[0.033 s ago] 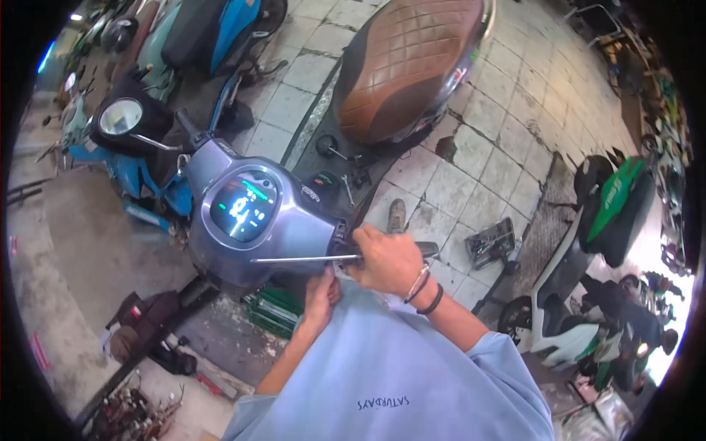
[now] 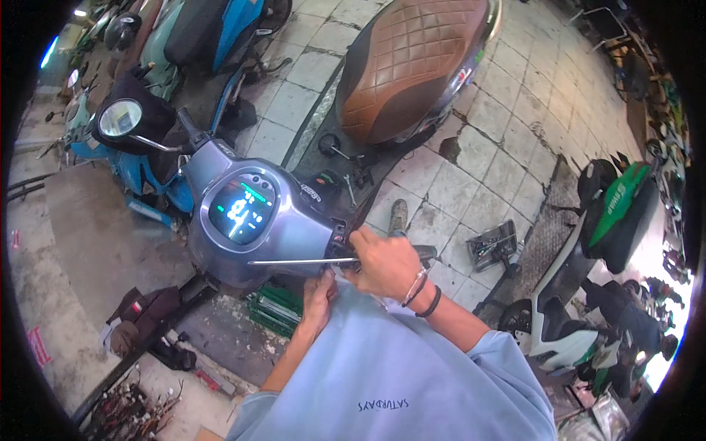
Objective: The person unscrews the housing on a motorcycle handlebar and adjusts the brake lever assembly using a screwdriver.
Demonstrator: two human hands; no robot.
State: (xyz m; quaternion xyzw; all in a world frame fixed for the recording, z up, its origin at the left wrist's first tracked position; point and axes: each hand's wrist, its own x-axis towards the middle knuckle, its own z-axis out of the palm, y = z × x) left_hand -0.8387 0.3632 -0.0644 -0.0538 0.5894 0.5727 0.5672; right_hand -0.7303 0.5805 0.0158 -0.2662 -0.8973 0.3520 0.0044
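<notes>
A scooter's purple-grey handlebar cover (image 2: 309, 235) with a lit round display (image 2: 239, 209) is before me. My right hand (image 2: 386, 266) is closed at the handlebar's right end, in front of the black grip (image 2: 425, 252). From its fist a long thin metal rod (image 2: 301, 262), like a screwdriver shaft, points left across the cover; any handle is hidden. My left hand (image 2: 318, 298) is just below the cover's near edge. Its fingers are curled, with the tips against the underside, and whatever they pinch is hidden.
The scooter's brown quilted seat (image 2: 412, 66) lies beyond. A round mirror (image 2: 120, 117) sticks out at left, near a blue scooter (image 2: 151, 173). A tool tray (image 2: 493, 246) stands on the tiles to the right, near a white and green scooter (image 2: 562, 323). A green crate (image 2: 276, 312) sits below.
The view has shifted very slightly. My right hand and the rod have moved a few pixels to the left; both hands keep their grips.
</notes>
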